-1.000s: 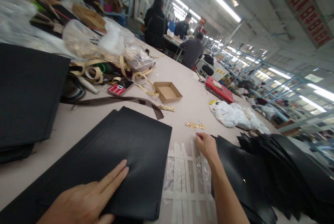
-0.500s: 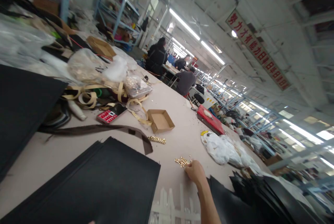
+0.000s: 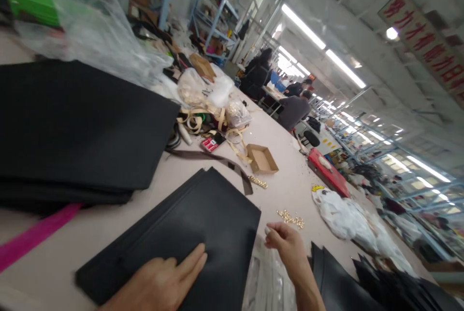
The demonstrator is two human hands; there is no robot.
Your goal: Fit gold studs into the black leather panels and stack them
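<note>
My left hand rests on a stack of black sheets, its index and middle fingers stretched out together over the top sheet. My right hand is raised at the stack's right edge, thumb and forefinger pinched on a small shiny metal stud. Just beyond that hand lies a loose pile of small gold studs. A row of gold pieces sits farther back, near an open cardboard box.
Another black stack lies at left, a pink strip under it. Black pieces and white plastic bags are on the right. A red case, a dark strap and tangled tape lie beyond. People sit at a far table.
My right hand has drawn back from the gold pile toward the black stack, pinching a small stud. My left hand has come into view onto the stack. The view has swung left.
</note>
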